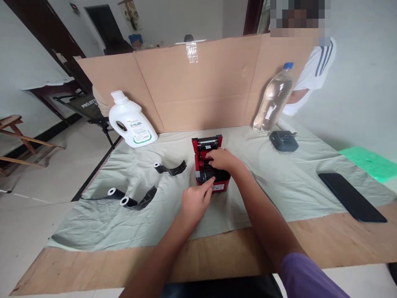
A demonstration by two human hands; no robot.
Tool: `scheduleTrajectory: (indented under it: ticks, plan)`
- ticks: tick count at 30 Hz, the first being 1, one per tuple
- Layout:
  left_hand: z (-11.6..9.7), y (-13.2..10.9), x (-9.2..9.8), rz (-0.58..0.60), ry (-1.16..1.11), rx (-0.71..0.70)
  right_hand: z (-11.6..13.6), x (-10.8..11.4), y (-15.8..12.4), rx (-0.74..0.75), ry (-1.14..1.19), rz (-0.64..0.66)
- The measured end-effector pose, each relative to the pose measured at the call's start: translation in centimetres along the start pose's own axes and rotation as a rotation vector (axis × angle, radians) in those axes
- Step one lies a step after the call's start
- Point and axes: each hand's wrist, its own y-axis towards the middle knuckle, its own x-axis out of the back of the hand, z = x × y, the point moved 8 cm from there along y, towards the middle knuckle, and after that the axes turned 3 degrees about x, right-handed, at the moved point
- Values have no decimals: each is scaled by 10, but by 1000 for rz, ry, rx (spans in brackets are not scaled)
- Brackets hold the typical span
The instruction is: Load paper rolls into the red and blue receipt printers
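A red and black device [219,187] with its lid raised stands in the middle of the cloth-covered table. My left hand [196,200] is at its front left, the index finger reaching to the dark interior and the other fingers curled. Over the right side of the opening is my right hand [223,159], its fingers bent down into the device; whatever they grip, if anything, is hidden. To the left lie three small black rolls with white cores, one [158,167] nearer the device and two [116,193] further left, some with loose strips unrolled.
A cardboard panel [201,91] stands behind, with a white jug [132,120] at left and a clear bottle [274,99] at right. A dark grey box [283,141], a black phone [352,196] and a green item [369,161] are on the right. A person [319,66] is behind the panel.
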Motion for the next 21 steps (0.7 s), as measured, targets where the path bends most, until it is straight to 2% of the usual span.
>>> scheduleTrajectory:
  ticks: [2,4,7,9,13,16,21]
  plan:
    - [-1,-2,0,-42,50,-43,-8,13,-8,26,166,20]
    - [-1,-4,0,-97,88,-75,-25,30,-15,-23,293,-37]
    - [-3,-5,-1,-160,122,-118,-56,57,-21,-184,392,-369]
    - [-5,-6,-1,-184,129,-147,-63,60,-17,-186,482,-546]
    - [-14,-7,1,-230,142,-233,-57,33,-8,-124,741,-630]
    - [-22,-10,8,-306,179,-322,-53,11,-26,-109,810,-673]
    - [-29,-9,23,-387,167,-402,-55,-27,-52,-32,939,-568]
